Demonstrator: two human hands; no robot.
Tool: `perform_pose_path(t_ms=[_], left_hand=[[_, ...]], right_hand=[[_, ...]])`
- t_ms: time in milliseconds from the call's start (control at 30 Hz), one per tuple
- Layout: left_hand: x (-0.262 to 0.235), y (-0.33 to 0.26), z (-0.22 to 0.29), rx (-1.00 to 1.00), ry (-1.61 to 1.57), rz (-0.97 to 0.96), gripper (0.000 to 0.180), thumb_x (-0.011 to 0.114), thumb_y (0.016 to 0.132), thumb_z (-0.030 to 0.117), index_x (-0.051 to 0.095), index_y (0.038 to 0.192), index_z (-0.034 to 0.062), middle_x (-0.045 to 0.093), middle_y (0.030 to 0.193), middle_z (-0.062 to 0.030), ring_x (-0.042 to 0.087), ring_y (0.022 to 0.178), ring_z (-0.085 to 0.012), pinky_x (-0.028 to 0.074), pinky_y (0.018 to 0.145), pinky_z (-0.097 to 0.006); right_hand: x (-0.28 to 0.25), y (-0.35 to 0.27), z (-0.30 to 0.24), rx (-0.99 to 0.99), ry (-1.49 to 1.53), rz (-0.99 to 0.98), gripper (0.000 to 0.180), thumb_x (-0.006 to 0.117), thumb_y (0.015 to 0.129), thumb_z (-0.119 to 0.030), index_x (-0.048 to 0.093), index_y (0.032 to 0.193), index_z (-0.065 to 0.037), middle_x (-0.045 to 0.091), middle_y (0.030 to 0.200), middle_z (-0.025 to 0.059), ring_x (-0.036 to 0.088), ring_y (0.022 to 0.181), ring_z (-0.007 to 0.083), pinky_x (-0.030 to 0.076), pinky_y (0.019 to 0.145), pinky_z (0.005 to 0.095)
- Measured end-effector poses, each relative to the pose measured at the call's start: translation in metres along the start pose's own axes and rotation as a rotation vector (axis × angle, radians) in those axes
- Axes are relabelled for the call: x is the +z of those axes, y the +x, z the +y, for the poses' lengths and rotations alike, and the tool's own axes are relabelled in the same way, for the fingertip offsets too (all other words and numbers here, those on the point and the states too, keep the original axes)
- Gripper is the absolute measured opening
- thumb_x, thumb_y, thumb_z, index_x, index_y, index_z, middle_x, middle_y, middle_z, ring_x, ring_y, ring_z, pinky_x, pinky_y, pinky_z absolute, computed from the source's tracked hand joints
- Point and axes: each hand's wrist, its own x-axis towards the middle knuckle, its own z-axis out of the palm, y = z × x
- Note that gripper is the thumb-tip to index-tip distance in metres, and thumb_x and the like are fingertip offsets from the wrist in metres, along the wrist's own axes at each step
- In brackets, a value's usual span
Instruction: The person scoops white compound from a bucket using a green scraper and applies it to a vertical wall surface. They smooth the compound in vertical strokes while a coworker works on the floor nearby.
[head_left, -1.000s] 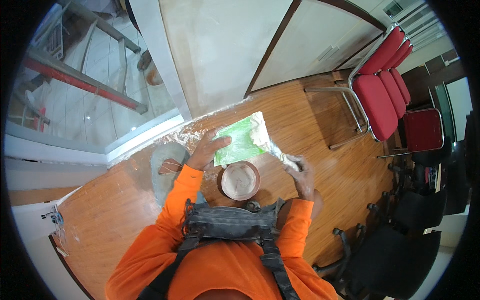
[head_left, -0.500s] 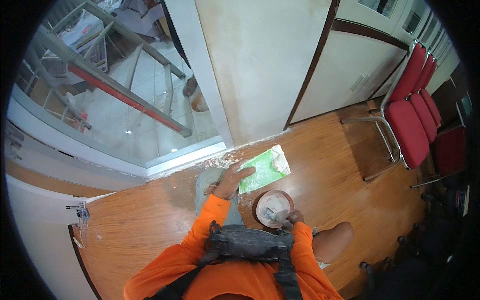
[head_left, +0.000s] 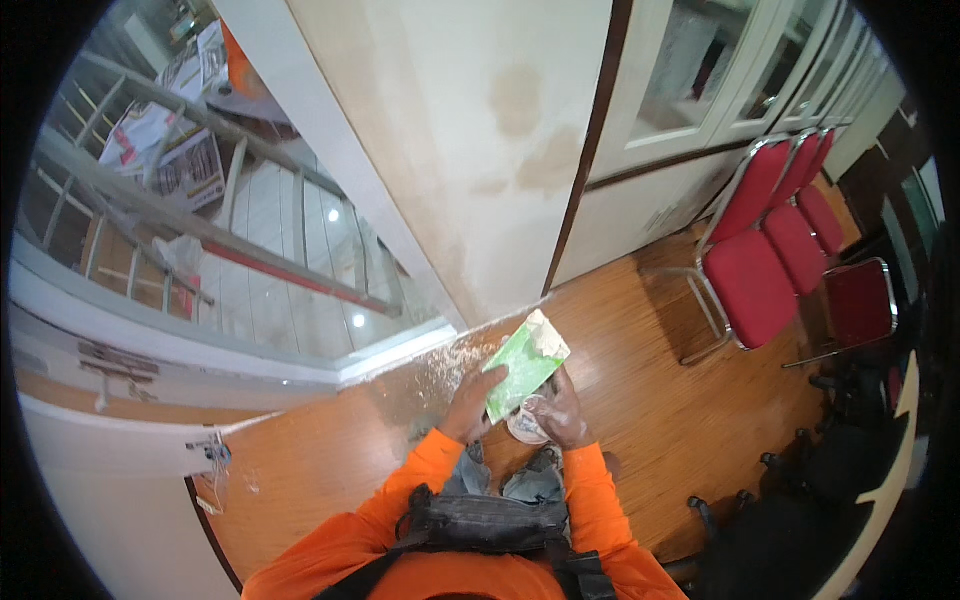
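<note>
My left hand (head_left: 470, 398) grips the near edge of a green flat board (head_left: 525, 364) that carries a dab of white putty at its far corner. The board tilts up toward the cream wall (head_left: 470, 150). My right hand (head_left: 563, 414) is dusted white and closes on a small tool whose blade is hidden behind the board. Just under both hands sits a small round container of white putty (head_left: 522, 428), mostly covered by them. Both orange sleeves come in from the lower edge.
White dust lies on the wooden floor (head_left: 660, 420) along the window sill (head_left: 390, 352). Red chairs (head_left: 765, 270) with metal frames stand at the right. Dark office chairs (head_left: 800, 500) crowd the lower right. A glass pane (head_left: 250, 240) at the left shows scaffolding outside.
The view has tilted upward toward the wall. The green board rose from lying low over the floor to a raised tilt, and my right hand moved in behind it above the putty container.
</note>
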Motion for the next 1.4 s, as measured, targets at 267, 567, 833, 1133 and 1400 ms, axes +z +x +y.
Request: perform_pose_path(t_ms=[267, 567, 833, 1133, 1400], left_hand=[[0.104, -0.112, 0.149, -0.033, 0.108, -0.157, 0.05, 0.053, 0.105, 0.025, 0.04, 0.148, 0.0046, 0.063, 0.125, -0.0091, 0.064, 0.109, -0.0187, 0.057, 0.087, -0.034], [0.056, -0.206, 0.232, 0.176, 0.131, -0.126, 0.027, 0.057, 0.104, 0.027, 0.056, 0.115, 0.0025, 0.063, 0.091, -0.0081, 0.064, 0.085, -0.0184, 0.054, 0.081, -0.036], [-0.035, -0.258, 0.224, 0.316, -0.04, 0.241, 0.028, 0.061, 0.101, 0.028, 0.058, 0.114, 0.0031, 0.065, 0.093, -0.012, 0.065, 0.084, -0.0243, 0.054, 0.076, -0.038], [0.034, -0.196, 0.276, 0.579, 0.05, 0.231, 0.024, 0.061, 0.101, 0.022, 0.057, 0.116, 0.0038, 0.065, 0.095, -0.011, 0.066, 0.084, -0.0216, 0.055, 0.078, -0.037], [0.148, -0.095, 0.361, 1.119, 0.17, 0.329, 0.024, 0.061, 0.101, 0.021, 0.055, 0.117, 0.0034, 0.063, 0.095, -0.0063, 0.06, 0.08, -0.0121, 0.052, 0.076, -0.029]], right_hand=[[0.176, -0.02, -0.124, -0.015, 0.086, 0.128, 0.094, 0.082, 0.078, -0.017, 0.028, 0.154, -0.004, 0.049, 0.144, 0.0168, 0.049, 0.135, 0.0318, 0.041, 0.113, 0.0467], [0.302, -0.002, -0.299, -0.478, -0.097, -0.161, 0.095, 0.06, 0.089, -0.068, 0.026, 0.157, -0.011, 0.048, 0.145, 0.019, 0.054, 0.128, 0.0374, 0.052, 0.101, 0.0481], [0.353, 0.041, -0.454, -0.804, -0.244, -0.325, 0.081, 0.051, 0.098, -0.057, 0.025, 0.158, -0.009, 0.046, 0.148, 0.022, 0.064, 0.114, 0.0329, 0.061, 0.086, 0.0417], [0.492, 0.142, -0.64, -1.238, -0.778, -0.691, 0.076, 0.063, 0.091, -0.021, 0.029, 0.157, -0.004, 0.049, 0.147, 0.0227, 0.059, 0.125, 0.0336, 0.052, 0.102, 0.0433], [0.679, 0.205, -0.815, -1.875, -1.5, -0.317, 0.071, 0.075, 0.089, -0.033, 0.046, 0.151, -0.018, 0.06, 0.139, 0.0162, 0.059, 0.124, 0.0321, 0.044, 0.108, 0.0423]])
